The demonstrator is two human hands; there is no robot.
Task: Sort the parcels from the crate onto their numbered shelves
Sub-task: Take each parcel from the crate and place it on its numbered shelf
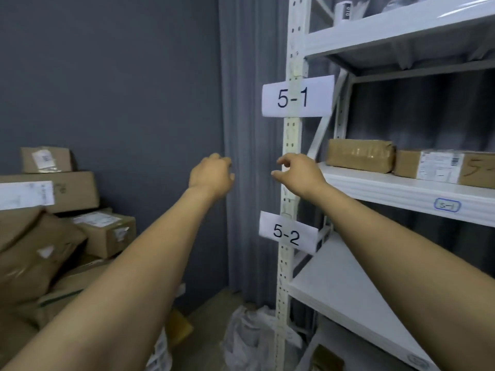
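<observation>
Both my arms reach forward and neither hand holds a parcel. My left hand (211, 174) hangs in front of the grey curtain with its fingers loosely curled. My right hand (296, 170) is beside the white shelf post (290, 140), fingers relaxed and slightly bent, level with the shelf marked 5-1 (401, 191). Two brown parcels lie on that shelf: a taped one (360, 155) and one with a white label and a handwritten 5 (444, 168). The shelf marked 5-2 (348, 295) sits below. Paper signs read 5-1 (297, 97) and 5-2 (286, 234).
A heap of cardboard parcels (53, 223) fills the left side against the dark wall. A crumpled white plastic bag (251, 336) lies on the floor by the post. An upper shelf (388, 30) holds white items. A grey curtain (249, 156) hangs behind.
</observation>
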